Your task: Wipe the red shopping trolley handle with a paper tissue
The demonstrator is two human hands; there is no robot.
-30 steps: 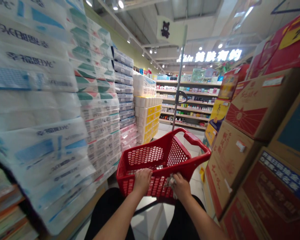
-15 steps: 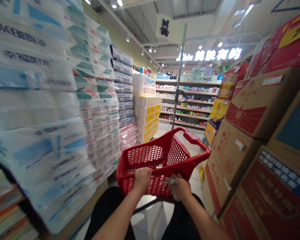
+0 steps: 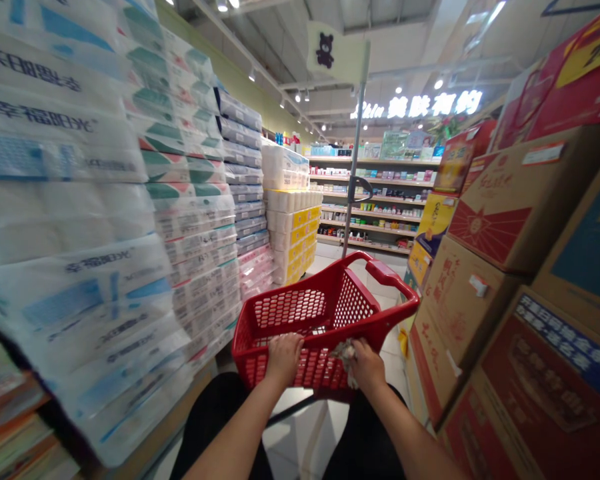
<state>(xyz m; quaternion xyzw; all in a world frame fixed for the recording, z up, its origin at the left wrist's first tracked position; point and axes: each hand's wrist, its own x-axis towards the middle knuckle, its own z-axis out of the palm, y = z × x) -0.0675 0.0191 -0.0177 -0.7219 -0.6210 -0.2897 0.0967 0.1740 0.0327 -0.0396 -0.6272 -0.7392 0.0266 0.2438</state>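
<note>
A red plastic shopping cart (image 3: 285, 313) with perforated walls stands right in front of me, its handle at the upper right. My left hand (image 3: 284, 357) is closed over the near rim of the basket, fingers curled to the inside. Against the near side wall, my right hand (image 3: 367, 365) grips a crumpled greyish cloth (image 3: 347, 357). Part of the cloth sticks out to the left of the fingers and hangs down below them. The basket holds nothing that I can make out. A pole (image 3: 355, 160) bearing a bear flag (image 3: 337, 53) rises behind the handle.
Stacked tissue packs (image 3: 75, 267) line the left side, with more paper packs (image 3: 293, 227) farther back. Cardboard cartons (image 3: 500, 207) are piled close on the right. Shelves of small goods (image 3: 380, 193) cross the far end. Tiled floor (image 3: 300, 427) shows under the cart.
My right hand has moved slightly upward with the cloth along the cart's side. My left hand stays on the rim. The cart looks unmoved; the view has shifted a little.
</note>
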